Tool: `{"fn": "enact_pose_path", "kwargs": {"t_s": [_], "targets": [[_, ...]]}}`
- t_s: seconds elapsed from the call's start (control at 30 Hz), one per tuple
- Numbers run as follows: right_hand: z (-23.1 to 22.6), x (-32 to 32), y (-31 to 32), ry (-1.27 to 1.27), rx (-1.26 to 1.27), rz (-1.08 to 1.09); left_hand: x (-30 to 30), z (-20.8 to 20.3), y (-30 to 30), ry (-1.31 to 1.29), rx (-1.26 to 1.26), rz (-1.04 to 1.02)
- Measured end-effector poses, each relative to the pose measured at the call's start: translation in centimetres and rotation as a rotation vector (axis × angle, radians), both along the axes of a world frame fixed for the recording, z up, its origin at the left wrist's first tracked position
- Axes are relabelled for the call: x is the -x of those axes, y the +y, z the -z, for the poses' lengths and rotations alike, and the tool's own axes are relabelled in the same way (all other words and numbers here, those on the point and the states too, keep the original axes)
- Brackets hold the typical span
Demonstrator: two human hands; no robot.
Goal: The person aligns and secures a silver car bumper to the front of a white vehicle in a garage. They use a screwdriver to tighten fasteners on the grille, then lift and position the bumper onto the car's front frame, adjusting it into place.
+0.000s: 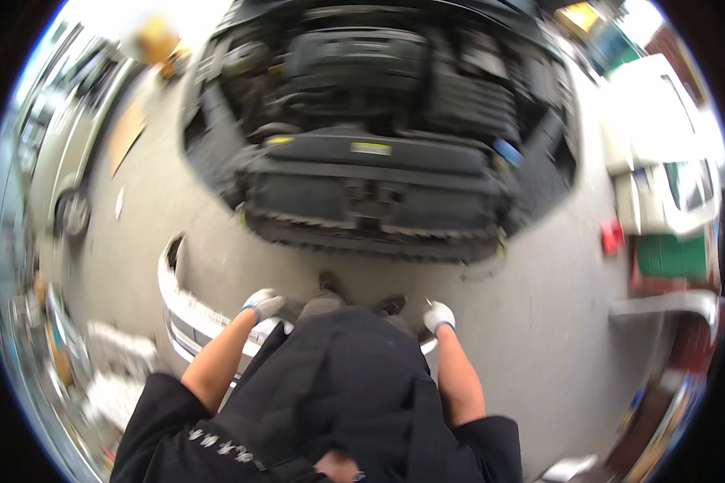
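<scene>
Black sleeves (330, 419) filled the lower part of the head view, with both bare forearms reaching forward out of them. A silver car bumper (187, 315) lay on the grey concrete floor (540, 322) just in front of the person's feet, curving away to the person's left, its middle hidden behind the body. The left hand (263, 304), in a white glove, was closed on the bumper's upper edge. The right hand (438, 316), gloved the same way, was curled at the other end of the visible part; the bumper edge there was mostly hidden, so it could not be told whether that hand truly held it or only rested on it.

Beyond the bumper stood a car with its front end stripped (374, 153), the engine bay and dark radiator support exposed. A red object (611, 237) and green crate (673, 256) sat off to the right, and another vehicle (64, 169) was blurred at the left.

Handling of so long and flexible a panel was judged best done with both hands spread wide and equally loaded, the lift kept level so that neither end dragged on the concrete or twisted. A firm hold on the right side would need to be confirmed before any weight was taken, and the feet kept clear of the lower lip.
</scene>
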State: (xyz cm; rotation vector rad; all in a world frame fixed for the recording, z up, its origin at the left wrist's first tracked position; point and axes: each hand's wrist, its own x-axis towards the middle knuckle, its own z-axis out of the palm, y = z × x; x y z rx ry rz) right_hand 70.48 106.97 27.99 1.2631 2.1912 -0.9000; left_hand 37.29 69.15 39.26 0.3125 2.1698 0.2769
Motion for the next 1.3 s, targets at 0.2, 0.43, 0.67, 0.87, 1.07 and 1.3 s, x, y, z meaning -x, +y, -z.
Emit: {"fn": "enact_pose_path", "kwargs": {"t_s": [0.2,0.43,0.67,0.87,1.07,1.3], "targets": [[-3.4,8.6,-0.8,-0.072,-0.009,-0.225,1.0,6.3,-5.9,-0.022,0.017,-0.119],[-3.3,22.2,-4.2,0.112,-0.010,-0.533,4.6,8.2,-10.9,0.023,0.042,-0.246],[-1.1,32.2,-10.4,0.046,0.035,-0.737,12.4,4.7,-13.8,0.190,0.011,-0.145],[0.5,35.0,-15.5,-0.053,0.041,-0.568,21.8,4.6,-13.1,0.226,-0.040,0.085],[3.1,38.7,-20.7,-0.074,-0.034,-0.088,31.2,9.1,-12.2,0.216,-0.199,0.543],[7.5,40.5,-29.7,0.054,-0.172,0.325,37.4,12.0,-16.5,0.009,-0.376,0.775]]}}
